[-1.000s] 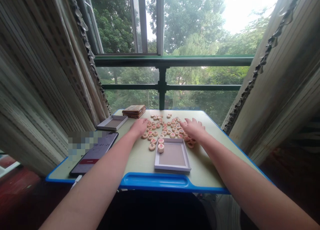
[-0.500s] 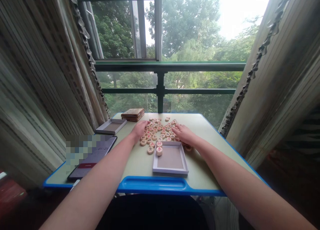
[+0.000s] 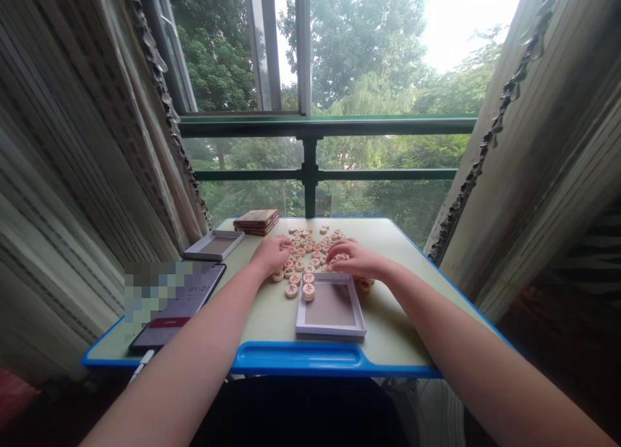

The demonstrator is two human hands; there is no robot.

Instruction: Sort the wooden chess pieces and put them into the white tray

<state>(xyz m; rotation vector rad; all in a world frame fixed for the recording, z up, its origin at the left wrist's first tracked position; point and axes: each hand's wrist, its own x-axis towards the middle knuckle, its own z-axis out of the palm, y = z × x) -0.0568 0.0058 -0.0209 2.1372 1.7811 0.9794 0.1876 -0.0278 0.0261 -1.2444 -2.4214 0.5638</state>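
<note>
Left hand (image 3: 270, 255): your fingers curl at the left edge of the round pieces (image 3: 308, 248); grip cannot be told
Right hand (image 3: 358, 259): your fingers stand parted over the right side
Lie: on the table (image 3: 398, 253), mostly between both hands; no long axis
Box (image 3: 330, 331): nearer your right

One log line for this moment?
left hand: beside round pieces; right hand: over pieces; holds: unclear; near tray: pieces at far-left corner

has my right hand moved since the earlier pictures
Yes: judged against the near box, your right hand has shifted left, from beyond its right side to further in over the pieces.
</note>
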